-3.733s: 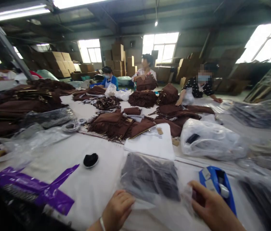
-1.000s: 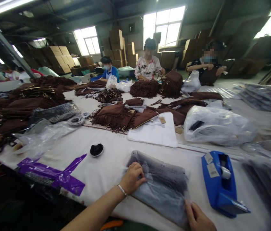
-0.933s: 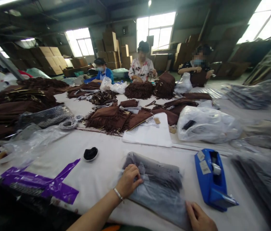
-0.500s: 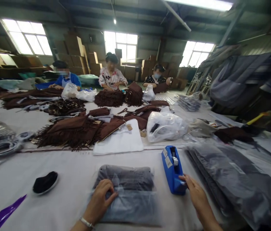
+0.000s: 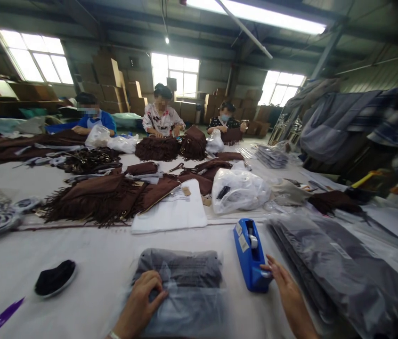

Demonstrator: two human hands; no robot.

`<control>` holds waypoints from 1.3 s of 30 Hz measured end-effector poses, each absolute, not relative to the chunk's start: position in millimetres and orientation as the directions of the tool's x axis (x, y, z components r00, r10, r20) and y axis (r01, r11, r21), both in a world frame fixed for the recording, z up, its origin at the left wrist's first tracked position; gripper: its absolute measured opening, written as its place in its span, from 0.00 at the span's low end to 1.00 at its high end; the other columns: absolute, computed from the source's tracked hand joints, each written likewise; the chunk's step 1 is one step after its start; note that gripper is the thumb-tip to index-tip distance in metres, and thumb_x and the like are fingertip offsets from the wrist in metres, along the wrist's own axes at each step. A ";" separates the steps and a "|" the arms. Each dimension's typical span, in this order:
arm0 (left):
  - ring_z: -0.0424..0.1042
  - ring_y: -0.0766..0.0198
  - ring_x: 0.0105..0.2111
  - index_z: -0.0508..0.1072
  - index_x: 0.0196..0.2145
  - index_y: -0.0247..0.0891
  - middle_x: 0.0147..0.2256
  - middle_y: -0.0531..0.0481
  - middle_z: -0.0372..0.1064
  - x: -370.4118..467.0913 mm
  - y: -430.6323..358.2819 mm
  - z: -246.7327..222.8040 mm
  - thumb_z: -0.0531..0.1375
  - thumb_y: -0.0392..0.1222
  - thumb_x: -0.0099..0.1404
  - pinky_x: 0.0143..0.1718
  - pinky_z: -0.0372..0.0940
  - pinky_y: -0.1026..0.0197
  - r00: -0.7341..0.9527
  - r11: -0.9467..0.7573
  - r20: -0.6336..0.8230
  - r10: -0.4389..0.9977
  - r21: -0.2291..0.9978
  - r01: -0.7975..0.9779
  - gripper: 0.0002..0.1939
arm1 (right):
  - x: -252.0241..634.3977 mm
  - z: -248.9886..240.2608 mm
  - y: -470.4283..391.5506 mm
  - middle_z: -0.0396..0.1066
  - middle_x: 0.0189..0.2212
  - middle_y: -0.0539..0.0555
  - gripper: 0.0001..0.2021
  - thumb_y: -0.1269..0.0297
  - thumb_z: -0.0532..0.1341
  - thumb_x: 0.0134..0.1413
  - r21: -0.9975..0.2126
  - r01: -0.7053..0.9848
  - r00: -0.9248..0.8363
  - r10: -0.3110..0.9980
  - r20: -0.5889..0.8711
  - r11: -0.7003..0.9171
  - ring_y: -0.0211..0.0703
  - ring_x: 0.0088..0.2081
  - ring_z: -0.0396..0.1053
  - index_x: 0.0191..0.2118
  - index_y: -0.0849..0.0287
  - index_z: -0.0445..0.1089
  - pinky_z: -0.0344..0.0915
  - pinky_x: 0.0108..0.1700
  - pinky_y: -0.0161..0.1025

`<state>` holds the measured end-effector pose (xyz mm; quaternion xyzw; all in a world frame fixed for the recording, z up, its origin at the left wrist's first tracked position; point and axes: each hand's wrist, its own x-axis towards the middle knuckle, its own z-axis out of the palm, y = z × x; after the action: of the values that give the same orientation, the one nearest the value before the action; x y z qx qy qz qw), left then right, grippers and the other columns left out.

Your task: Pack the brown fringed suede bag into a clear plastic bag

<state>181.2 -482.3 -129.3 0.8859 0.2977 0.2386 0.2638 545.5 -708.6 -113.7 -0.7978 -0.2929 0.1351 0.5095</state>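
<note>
A grey garment in a clear plastic bag [image 5: 181, 292] is pressed flat on the white table [image 5: 96, 263] by the left hand [image 5: 140, 306], fingers curled on it. The front end of the blue tape dispenser [image 5: 250, 254], just beside the bag, is touched by the spread fingertips of the right hand [image 5: 285, 292].

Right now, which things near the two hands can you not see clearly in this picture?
- Head view: the grey item inside the clear bag is blurred by the plastic; what it is cannot be told.
- The left hand covers the bag's near left corner.
- The right hand hides the front end of the blue tape dispenser; whether tape is pulled cannot be seen.
- The dispenser's labels are too small to read.
</note>
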 end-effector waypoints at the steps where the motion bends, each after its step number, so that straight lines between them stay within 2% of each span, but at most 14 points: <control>1: 0.66 0.56 0.43 0.65 0.27 0.39 0.36 0.49 0.67 181.2 -482.8 -128.8 0.60 0.44 0.62 0.45 0.64 0.54 0.707 -0.681 0.265 0.656 0.611 0.403 0.10 | 540.3 -112.8 -707.9 0.71 0.43 0.52 0.28 0.42 0.51 0.57 -0.904 0.321 0.795 0.599 0.094 -0.284 0.49 0.49 0.64 0.57 0.53 0.59 0.57 0.55 0.45; 5: 0.66 0.56 0.43 0.65 0.27 0.38 0.36 0.48 0.67 181.7 -484.7 -126.6 0.60 0.43 0.62 0.47 0.62 0.53 0.698 -0.671 0.263 0.666 0.620 0.407 0.10 | 518.4 -123.0 -719.4 0.72 0.37 0.53 0.35 0.40 0.58 0.49 -0.900 0.326 0.876 0.450 0.173 -0.289 0.53 0.52 0.62 0.59 0.55 0.57 0.51 0.58 0.50; 9: 0.66 0.56 0.42 0.66 0.27 0.38 0.36 0.49 0.67 181.7 -486.5 -123.1 0.63 0.39 0.60 0.46 0.60 0.53 0.693 -0.654 0.250 0.676 0.638 0.406 0.08 | 523.2 -136.5 -736.6 0.72 0.32 0.52 0.39 0.38 0.56 0.48 -0.804 0.378 0.886 0.431 0.171 -0.458 0.56 0.48 0.64 0.62 0.52 0.51 0.56 0.53 0.55; 11: 0.66 0.56 0.42 0.66 0.28 0.38 0.35 0.50 0.67 181.0 -488.0 -121.7 0.64 0.37 0.58 0.47 0.59 0.52 0.684 -0.634 0.237 0.690 0.653 0.413 0.08 | 536.1 -141.8 -744.4 0.71 0.36 0.53 0.39 0.37 0.55 0.48 -0.721 0.425 0.884 0.420 0.203 -0.547 0.59 0.47 0.65 0.63 0.51 0.50 0.57 0.51 0.57; 14: 0.65 0.58 0.42 0.66 0.28 0.38 0.35 0.51 0.67 179.9 -490.3 -120.8 0.65 0.36 0.57 0.48 0.58 0.53 0.662 -0.604 0.227 0.714 0.677 0.420 0.09 | 548.8 -141.0 -748.5 0.67 0.46 0.57 0.35 0.37 0.54 0.50 -0.652 0.504 0.848 0.467 0.250 -0.566 0.62 0.49 0.62 0.59 0.51 0.58 0.54 0.54 0.59; 16: 0.65 0.58 0.42 0.66 0.28 0.38 0.35 0.51 0.67 179.9 -491.1 -120.8 0.66 0.35 0.56 0.48 0.57 0.53 0.654 -0.593 0.224 0.723 0.687 0.420 0.09 | 539.5 -127.9 -738.8 0.65 0.47 0.56 0.32 0.40 0.55 0.52 -0.664 0.616 0.726 0.632 0.271 -0.424 0.59 0.50 0.62 0.59 0.52 0.58 0.51 0.57 0.55; 18: 0.64 0.58 0.41 0.66 0.28 0.38 0.34 0.51 0.66 180.2 -491.5 -121.0 0.66 0.35 0.56 0.48 0.57 0.53 0.650 -0.588 0.223 0.727 0.692 0.420 0.09 | 511.8 -104.9 -715.6 0.68 0.40 0.52 0.32 0.48 0.56 0.57 -0.716 0.670 0.462 0.865 0.198 -0.194 0.50 0.46 0.65 0.63 0.51 0.47 0.53 0.57 0.49; 20: 0.64 0.58 0.41 0.66 0.28 0.38 0.34 0.51 0.66 180.3 -492.0 -121.1 0.66 0.35 0.56 0.48 0.57 0.53 0.645 -0.585 0.225 0.731 0.693 0.421 0.09 | 473.8 -79.0 -680.3 0.66 0.34 0.48 0.31 0.57 0.52 0.63 -0.771 0.637 0.125 0.989 0.085 -0.015 0.43 0.41 0.65 0.65 0.48 0.35 0.56 0.54 0.44; 22: 0.64 0.59 0.41 0.66 0.28 0.38 0.34 0.52 0.66 179.9 -492.7 -120.8 0.66 0.35 0.56 0.49 0.57 0.53 0.643 -0.585 0.224 0.732 0.690 0.426 0.09 | 438.8 -59.1 -640.2 0.65 0.35 0.47 0.30 0.65 0.50 0.63 -0.735 0.669 -0.142 0.990 0.015 0.107 0.41 0.39 0.63 0.65 0.46 0.35 0.57 0.51 0.42; 24: 0.64 0.58 0.41 0.66 0.28 0.38 0.34 0.52 0.66 179.3 -493.5 -120.1 0.66 0.35 0.56 0.49 0.56 0.53 0.644 -0.592 0.224 0.731 0.678 0.436 0.09 | 416.2 -50.8 -604.9 0.65 0.36 0.49 0.35 0.73 0.54 0.57 -0.590 0.791 -0.252 0.965 -0.073 0.162 0.44 0.40 0.62 0.65 0.45 0.38 0.57 0.50 0.43; 28: 0.63 0.58 0.42 0.66 0.28 0.38 0.34 0.52 0.66 179.2 -494.0 -118.7 0.65 0.35 0.56 0.50 0.56 0.52 0.643 -0.605 0.231 0.730 0.656 0.451 0.09 | 408.7 -62.1 -567.7 0.67 0.35 0.52 0.43 0.75 0.64 0.48 -0.311 0.939 -0.213 0.959 -0.186 0.148 0.48 0.39 0.63 0.65 0.50 0.41 0.58 0.48 0.44; 34: 0.63 0.59 0.41 0.65 0.28 0.38 0.34 0.53 0.65 179.8 -493.6 -121.4 0.64 0.34 0.57 0.51 0.55 0.52 0.650 -0.611 0.223 0.726 0.642 0.463 0.09 | 439.2 -67.9 -561.4 0.66 0.29 0.53 0.43 0.65 0.67 0.51 -0.196 0.980 0.006 0.982 -0.187 -0.043 0.50 0.33 0.64 0.66 0.56 0.40 0.61 0.41 0.46; 36: 0.63 0.59 0.41 0.65 0.28 0.38 0.34 0.52 0.65 179.5 -493.8 -122.2 0.64 0.34 0.56 0.51 0.55 0.52 0.651 -0.612 0.224 0.725 0.641 0.462 0.09 | 448.1 -67.6 -563.8 0.65 0.30 0.52 0.42 0.66 0.65 0.53 -0.221 0.972 0.060 0.993 -0.106 -0.082 0.49 0.34 0.63 0.66 0.55 0.38 0.60 0.42 0.45; 39: 0.63 0.58 0.41 0.65 0.28 0.38 0.33 0.52 0.65 179.6 -494.7 -122.3 0.65 0.34 0.56 0.49 0.57 0.53 0.648 -0.613 0.233 0.725 0.646 0.455 0.09 | 452.9 -76.5 -569.5 0.63 0.31 0.49 0.40 0.67 0.63 0.54 -0.423 0.906 0.028 0.999 -0.017 -0.033 0.44 0.34 0.62 0.65 0.49 0.39 0.60 0.42 0.41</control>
<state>179.6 -494.7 -122.3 0.8644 0.3413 0.2439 0.2771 452.9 -569.5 -76.5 -0.7012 -0.6793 0.1569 0.1495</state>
